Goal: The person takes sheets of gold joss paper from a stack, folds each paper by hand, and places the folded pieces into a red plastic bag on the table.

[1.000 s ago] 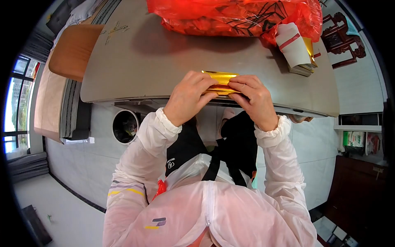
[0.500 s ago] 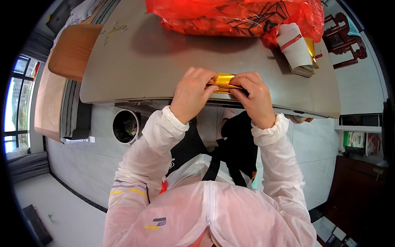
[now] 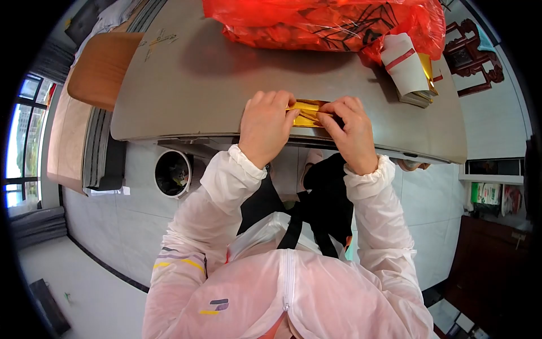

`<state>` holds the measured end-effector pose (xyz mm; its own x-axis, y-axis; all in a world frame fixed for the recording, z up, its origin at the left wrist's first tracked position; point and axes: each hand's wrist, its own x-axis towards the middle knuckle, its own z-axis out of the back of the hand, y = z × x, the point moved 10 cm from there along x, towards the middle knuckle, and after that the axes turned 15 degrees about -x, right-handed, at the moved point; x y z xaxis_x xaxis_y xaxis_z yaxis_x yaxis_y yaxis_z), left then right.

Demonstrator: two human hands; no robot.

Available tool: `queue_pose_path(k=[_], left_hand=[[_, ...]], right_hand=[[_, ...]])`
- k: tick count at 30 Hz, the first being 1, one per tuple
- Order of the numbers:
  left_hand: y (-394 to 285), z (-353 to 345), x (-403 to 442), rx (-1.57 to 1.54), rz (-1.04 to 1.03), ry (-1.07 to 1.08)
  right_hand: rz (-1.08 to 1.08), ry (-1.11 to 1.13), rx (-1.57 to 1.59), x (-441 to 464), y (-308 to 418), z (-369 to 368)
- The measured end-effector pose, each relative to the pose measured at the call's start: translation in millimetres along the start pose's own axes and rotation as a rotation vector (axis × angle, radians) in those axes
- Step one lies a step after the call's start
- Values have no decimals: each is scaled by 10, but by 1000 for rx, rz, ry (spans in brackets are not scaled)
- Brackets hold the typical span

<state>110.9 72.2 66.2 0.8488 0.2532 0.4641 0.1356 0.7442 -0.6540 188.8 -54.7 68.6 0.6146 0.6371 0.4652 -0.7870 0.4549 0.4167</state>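
Observation:
A folded piece of shiny gold paper [image 3: 306, 114] lies at the table's near edge, between my two hands. My left hand [image 3: 266, 125] pinches its left end with thumb and fingers. On the other side, my right hand [image 3: 351, 130] grips the right end, thumb and fingertips pressed together on it. Creases run along the paper from side to side, and its ends are partly hidden under my fingers.
The table [image 3: 197, 90] bears a full red plastic bag [image 3: 316, 25] at the back. A paper-wrapped stack [image 3: 405, 65] with gold edges stands right. A brown chair [image 3: 101, 70] is at the left, and a bin [image 3: 173, 174] stands on the floor below.
The red stripe once showing on the gold paper has gone from view, and its folds lie differently. My left hand has shifted slightly right and up along the paper.

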Motion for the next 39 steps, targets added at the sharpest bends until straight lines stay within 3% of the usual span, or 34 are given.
queue_pose_path(k=[11,14,17,23,26,29,39], left_hand=[[-3,-36,54,100,16,-23],[-64,-55,11,253,16,-32],[-278,-67,-144,291,-332,-102],[-358,-309,-417,227,-191,45],[-350,-336,-428,270,-179,61],[-297,-398,-466,408,-239,33],[-379,-422,-305,394,-177,140]], right_hand=[[21,-113,-215,-3,72,-31],[30,-113,-260,2,75,-56],[34,-121,-263,5,91,-45],[-88,-69,-107,-46,-22,-58],[190,-245,-273,-238,255,51],[276,-68,-370,-432,451,-170],[251,14,-445,-418,247,-103]])
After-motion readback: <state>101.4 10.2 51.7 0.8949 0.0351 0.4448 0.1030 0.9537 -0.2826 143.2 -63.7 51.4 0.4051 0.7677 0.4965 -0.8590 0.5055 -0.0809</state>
